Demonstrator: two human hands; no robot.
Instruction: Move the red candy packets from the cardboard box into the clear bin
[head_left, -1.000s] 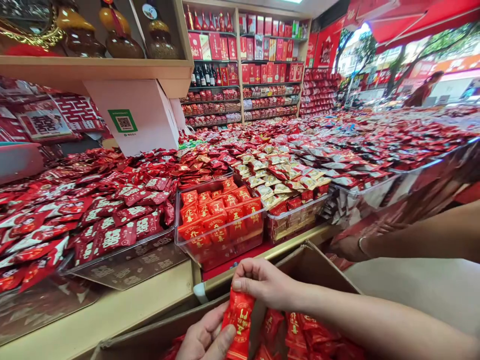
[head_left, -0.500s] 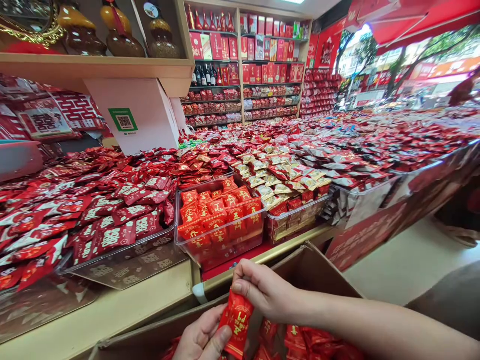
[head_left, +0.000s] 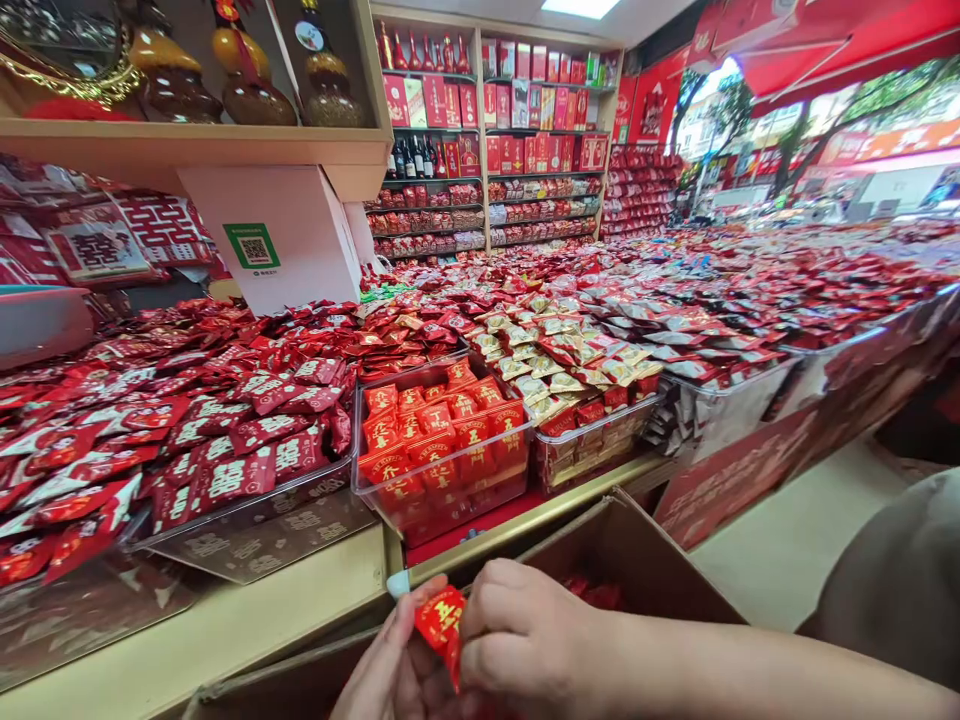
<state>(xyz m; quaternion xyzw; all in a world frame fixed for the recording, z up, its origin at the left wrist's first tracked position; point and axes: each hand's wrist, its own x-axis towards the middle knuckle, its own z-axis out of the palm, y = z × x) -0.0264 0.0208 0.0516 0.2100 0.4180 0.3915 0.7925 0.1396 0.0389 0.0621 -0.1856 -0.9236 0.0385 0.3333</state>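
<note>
Both hands are together over an open cardboard box [head_left: 645, 555], low in the head view. Between them is a small red wrapped packet [head_left: 441, 622] with gold characters, tilted. My left hand [head_left: 386, 665] is closed on its left side, with the thumb up along the edge. The curled fingers of my right hand [head_left: 532, 635] grip its right side and cover part of it. More red packets [head_left: 600, 592] lie inside the box, mostly hidden behind my right hand and forearm. Just beyond, a clear plastic bin [head_left: 465, 520] holds similar red packets standing in rows.
Left of that bin is a tub of dark red packets [head_left: 247, 470]; gold-and-red packets [head_left: 577, 350] fill the bin on its right. A white box with a QR code [head_left: 300, 240] stands behind, beneath a wooden shelf [head_left: 225, 145]. A counter edge [head_left: 285, 610] runs along the front.
The packet has turned and tilted between my hands. My right hand has moved down beside it and covers more of it. My left hand has shifted slightly.
</note>
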